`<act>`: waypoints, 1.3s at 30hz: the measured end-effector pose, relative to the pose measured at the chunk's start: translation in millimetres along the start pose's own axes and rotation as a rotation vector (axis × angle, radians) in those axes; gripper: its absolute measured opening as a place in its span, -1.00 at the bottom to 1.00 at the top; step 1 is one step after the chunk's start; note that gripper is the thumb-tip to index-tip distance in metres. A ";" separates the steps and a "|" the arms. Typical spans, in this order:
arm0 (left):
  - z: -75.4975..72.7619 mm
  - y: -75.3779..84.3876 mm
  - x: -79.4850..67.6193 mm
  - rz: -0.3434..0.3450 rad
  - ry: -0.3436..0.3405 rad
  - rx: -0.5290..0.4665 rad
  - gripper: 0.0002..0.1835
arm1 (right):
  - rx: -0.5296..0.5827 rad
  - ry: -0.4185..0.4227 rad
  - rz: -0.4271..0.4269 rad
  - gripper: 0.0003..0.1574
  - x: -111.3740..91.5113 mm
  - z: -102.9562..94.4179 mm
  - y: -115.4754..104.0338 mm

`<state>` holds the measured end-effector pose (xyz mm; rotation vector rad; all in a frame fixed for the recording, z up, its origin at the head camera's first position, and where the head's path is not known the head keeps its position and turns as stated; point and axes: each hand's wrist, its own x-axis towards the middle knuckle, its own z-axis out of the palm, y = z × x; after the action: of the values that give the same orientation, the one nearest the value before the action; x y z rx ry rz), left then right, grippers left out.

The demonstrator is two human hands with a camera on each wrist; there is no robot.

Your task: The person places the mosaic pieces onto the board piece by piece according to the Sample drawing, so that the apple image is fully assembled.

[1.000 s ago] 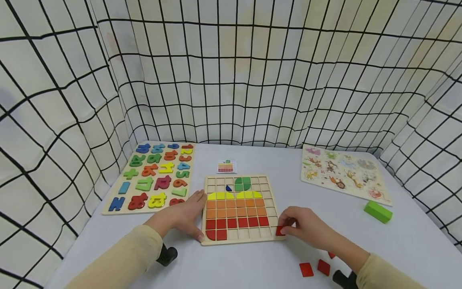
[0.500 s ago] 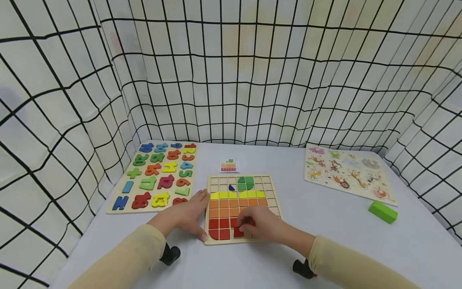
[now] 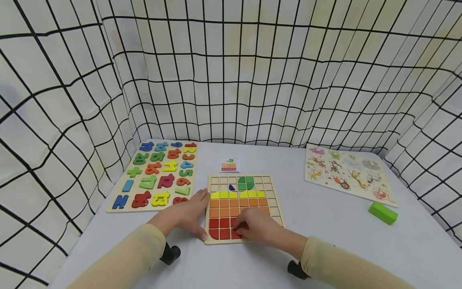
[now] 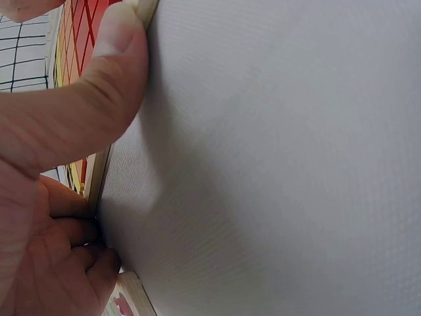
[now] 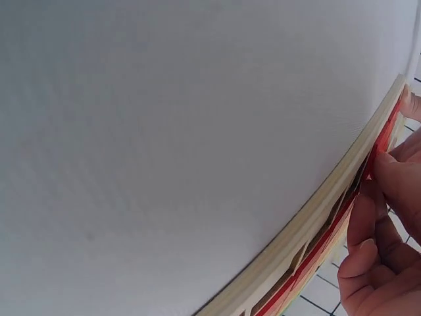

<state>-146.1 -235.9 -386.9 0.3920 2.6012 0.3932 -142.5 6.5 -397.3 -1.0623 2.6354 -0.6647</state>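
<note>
A wooden grid board (image 3: 275,205) holds green, blue, yellow, orange and red tiles. My left hand (image 3: 184,216) rests along its left edge, thumb at the near left corner; the left wrist view shows that thumb (image 4: 122,72) pressing the rim. In the near row, my right hand (image 3: 260,226) pinches a red square tile (image 3: 236,233) at the third cell from the left. From the right wrist, the thumb and fingers appear at the red tile (image 5: 372,161), low over the board. The cells under the right hand are hidden in the head view.
A letter and number puzzle board (image 3: 122,180) lies to the left. Behind the grid board stands a small pattern card (image 3: 229,165). At the right are an animal puzzle board (image 3: 325,182) and a green block (image 3: 383,212). Black netting (image 3: 236,80) surrounds the table.
My right hand has carried the red tile leftward from the board's right edge to the third near-row cell, and it now sits lower there. My left hand has stayed at the board's left edge.
</note>
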 end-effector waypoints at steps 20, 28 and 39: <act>-2.4 3.3 -0.8 -0.009 -0.003 0.009 0.35 | 0.113 -0.061 0.116 -0.86 -91.9 -53.9 65.3; -0.9 2.8 -0.6 -0.014 -0.006 0.018 0.33 | 0.195 -0.122 0.199 -0.90 -146.8 -57.5 99.0; -2.2 5.2 -0.1 -0.014 0.000 0.012 0.34 | 0.086 -0.170 0.120 -0.71 -155.1 -37.6 88.9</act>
<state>-146.1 -231.6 -383.3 0.3780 2.6057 0.3733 -98.8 183.8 -402.1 -0.8876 2.4790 -0.6262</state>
